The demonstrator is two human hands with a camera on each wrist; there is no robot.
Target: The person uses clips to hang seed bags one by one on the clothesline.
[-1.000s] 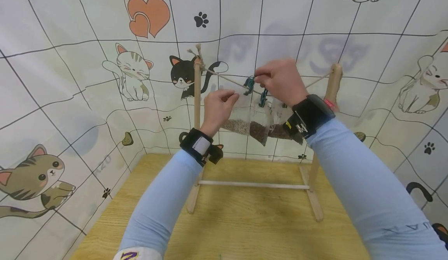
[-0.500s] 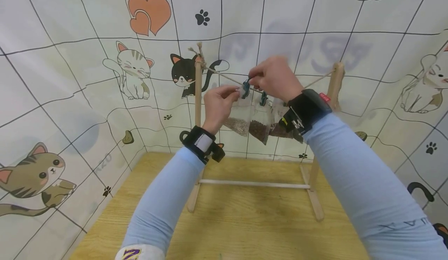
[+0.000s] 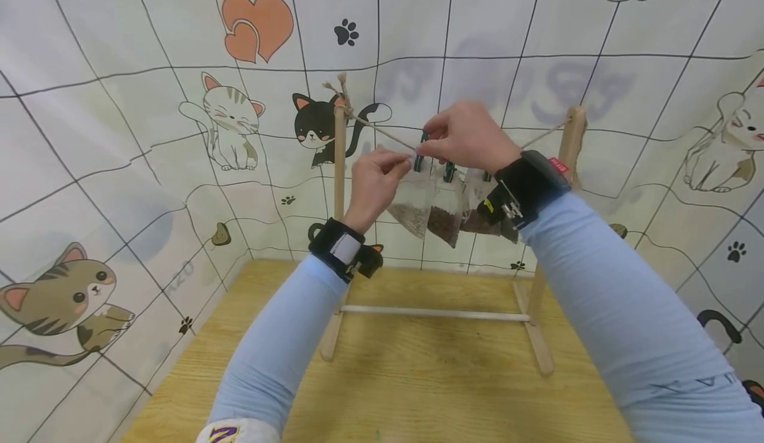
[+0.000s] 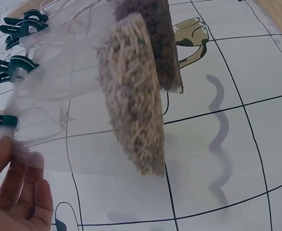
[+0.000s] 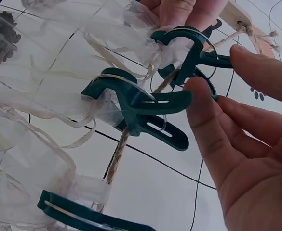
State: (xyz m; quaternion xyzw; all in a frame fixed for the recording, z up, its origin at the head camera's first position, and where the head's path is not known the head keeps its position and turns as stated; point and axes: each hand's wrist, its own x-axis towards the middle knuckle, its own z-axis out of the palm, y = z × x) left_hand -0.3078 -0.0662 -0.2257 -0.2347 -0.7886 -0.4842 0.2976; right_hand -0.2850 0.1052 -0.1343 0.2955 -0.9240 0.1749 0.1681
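Observation:
A sheer drawstring bag of pale pellets (image 4: 131, 96) hangs from a cord (image 5: 116, 163), its gathered top inside a dark green spring clip (image 5: 194, 50). The thumb and fingers of my right hand (image 3: 471, 138) are at that clip's handles, pinching them. Just below the clip, my left hand (image 3: 377, 181) pinches the top of the bag, as the left wrist view shows. Beside it on the cord, a second green clip (image 5: 131, 101) holds a bag of brown pellets (image 3: 444, 225). Farther right, another bag (image 3: 479, 223) is partly hidden by my right wrist.
The cord runs between a left wooden post (image 3: 339, 164) and a right wooden post (image 3: 572, 144), joined low down by a white rod (image 3: 436, 312). The rack stands on a wood-grain table (image 3: 442, 390). A cat-print sheet (image 3: 251, 111) hangs close behind.
My right hand has brought the clip slightly left and down onto the bag's top at the cord. My left hand has edged right, closer to the clip.

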